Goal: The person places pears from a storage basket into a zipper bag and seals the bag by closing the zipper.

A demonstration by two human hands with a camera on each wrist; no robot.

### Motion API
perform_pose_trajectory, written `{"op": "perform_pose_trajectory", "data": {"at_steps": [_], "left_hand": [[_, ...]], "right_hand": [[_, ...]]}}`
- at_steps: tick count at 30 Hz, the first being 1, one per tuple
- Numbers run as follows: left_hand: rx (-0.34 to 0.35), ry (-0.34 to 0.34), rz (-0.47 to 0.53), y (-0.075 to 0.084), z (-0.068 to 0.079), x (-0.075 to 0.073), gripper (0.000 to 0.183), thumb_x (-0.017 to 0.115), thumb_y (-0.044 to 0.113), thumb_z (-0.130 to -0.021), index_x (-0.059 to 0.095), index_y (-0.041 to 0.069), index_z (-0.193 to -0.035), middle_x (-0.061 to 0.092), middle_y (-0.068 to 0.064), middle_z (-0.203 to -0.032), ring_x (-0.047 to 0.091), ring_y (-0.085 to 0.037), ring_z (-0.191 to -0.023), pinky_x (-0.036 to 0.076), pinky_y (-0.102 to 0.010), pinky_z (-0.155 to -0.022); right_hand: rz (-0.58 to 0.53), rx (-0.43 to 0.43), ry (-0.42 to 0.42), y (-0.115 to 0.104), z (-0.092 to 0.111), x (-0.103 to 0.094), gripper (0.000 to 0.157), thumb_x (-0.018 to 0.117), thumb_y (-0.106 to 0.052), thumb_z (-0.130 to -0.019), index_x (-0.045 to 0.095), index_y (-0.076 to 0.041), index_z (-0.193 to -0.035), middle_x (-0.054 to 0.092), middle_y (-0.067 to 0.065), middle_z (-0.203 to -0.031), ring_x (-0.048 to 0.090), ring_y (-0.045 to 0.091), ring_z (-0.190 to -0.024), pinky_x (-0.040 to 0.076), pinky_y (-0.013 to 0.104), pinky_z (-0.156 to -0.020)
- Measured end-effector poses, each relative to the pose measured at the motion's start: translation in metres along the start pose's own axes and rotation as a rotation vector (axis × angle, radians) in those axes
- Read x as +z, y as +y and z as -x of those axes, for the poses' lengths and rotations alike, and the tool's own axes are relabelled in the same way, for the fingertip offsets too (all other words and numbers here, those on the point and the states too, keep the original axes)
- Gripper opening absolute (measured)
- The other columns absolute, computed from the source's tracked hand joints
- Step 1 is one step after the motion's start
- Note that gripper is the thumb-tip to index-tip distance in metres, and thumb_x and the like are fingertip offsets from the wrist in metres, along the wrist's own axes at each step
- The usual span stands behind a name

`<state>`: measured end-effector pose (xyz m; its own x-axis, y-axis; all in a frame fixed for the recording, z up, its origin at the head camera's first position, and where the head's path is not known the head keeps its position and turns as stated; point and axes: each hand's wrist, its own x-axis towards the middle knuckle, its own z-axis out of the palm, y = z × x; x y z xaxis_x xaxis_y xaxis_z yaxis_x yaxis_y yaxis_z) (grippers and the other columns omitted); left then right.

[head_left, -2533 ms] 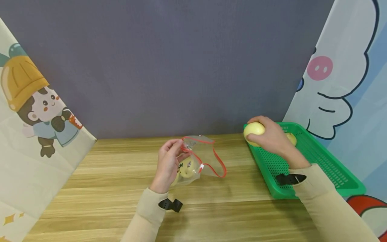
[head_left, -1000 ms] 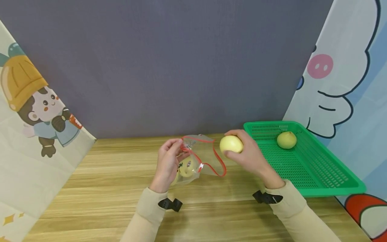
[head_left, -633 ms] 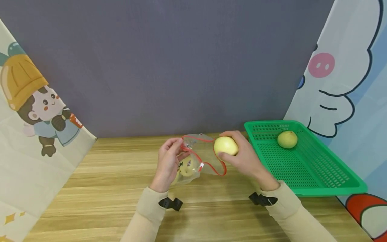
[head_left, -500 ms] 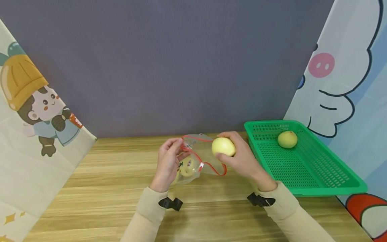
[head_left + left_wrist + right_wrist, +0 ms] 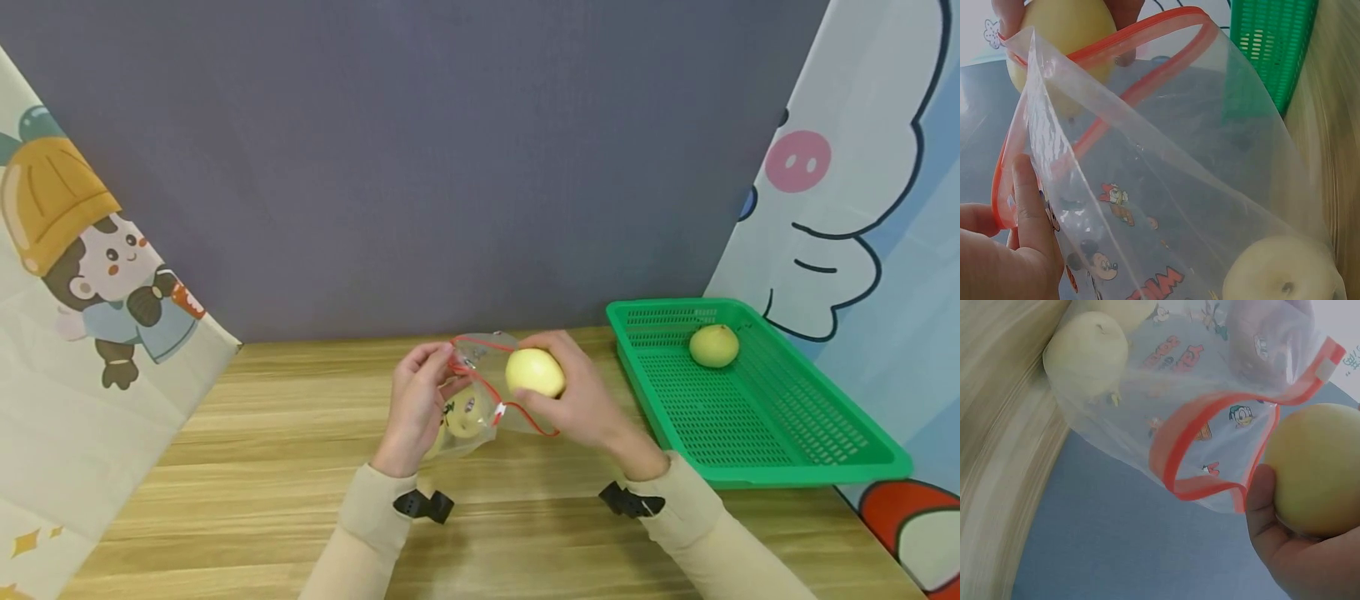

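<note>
My left hand pinches the rim of a clear zip bag with a red zip edge and cartoon prints. The bag's mouth gapes towards the right. Two pale yellow pears lie at the bag's bottom; one pear shows whole in the right wrist view. My right hand grips another yellow pear, its thumb in front and fingers behind. In the head view this pear overlaps the bag's open mouth. From the right wrist it appears right beside the red rim.
A green perforated basket stands on the right of the wooden table, with a single pear near its back. Behind the table rises a grey panel. Cartoon-printed sheets flank both sides.
My right hand has carried the pear out of the basket and leftwards to the bag's mouth. My left hand and the bag have stayed almost still.
</note>
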<state>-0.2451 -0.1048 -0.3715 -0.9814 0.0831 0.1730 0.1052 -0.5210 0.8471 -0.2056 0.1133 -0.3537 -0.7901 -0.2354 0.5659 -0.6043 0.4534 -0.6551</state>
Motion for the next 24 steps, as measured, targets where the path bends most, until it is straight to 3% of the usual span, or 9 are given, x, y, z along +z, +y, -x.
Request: {"op": "perform_pose_trajectory", "data": {"at_steps": [7,16,24], "left_hand": [[-0.003,0.01,-0.006,-0.0001,0.0003,0.0005,0.007,0.062,0.011,-0.101,0.061,0.004,-0.104,0.065,-0.005,-0.088,0.067,-0.015,-0.076,0.063,-0.031,-0.075],[-0.008,0.009,-0.016,-0.0003,0.0005,0.0009,0.011,0.063,0.013,-0.101,0.061,0.002,-0.105,0.065,-0.007,-0.09,0.067,-0.016,-0.077,0.063,-0.032,-0.076],[-0.005,0.01,-0.015,-0.0004,0.0002,0.0003,0.01,0.063,0.011,-0.101,0.061,0.002,-0.105,0.065,-0.007,-0.089,0.067,-0.015,-0.076,0.063,-0.032,-0.076]], "right_hand": [[0.002,0.012,-0.034,0.0016,-0.0001,0.0048,0.05,0.078,-0.02,-0.08,0.061,-0.011,-0.126,0.056,0.005,-0.124,0.058,0.022,-0.094,0.056,0.039,-0.068],[0.105,0.042,-0.084,0.0015,-0.0007,0.0052,0.055,0.08,-0.032,-0.085,0.057,-0.017,-0.132,0.051,0.007,-0.13,0.057,0.02,-0.092,0.054,0.035,-0.068],[0.125,0.037,-0.11,0.0021,-0.0022,0.0075,0.059,0.08,-0.037,-0.086,0.056,-0.017,-0.137,0.051,0.006,-0.133,0.057,0.019,-0.097,0.054,0.034,-0.072]]}}
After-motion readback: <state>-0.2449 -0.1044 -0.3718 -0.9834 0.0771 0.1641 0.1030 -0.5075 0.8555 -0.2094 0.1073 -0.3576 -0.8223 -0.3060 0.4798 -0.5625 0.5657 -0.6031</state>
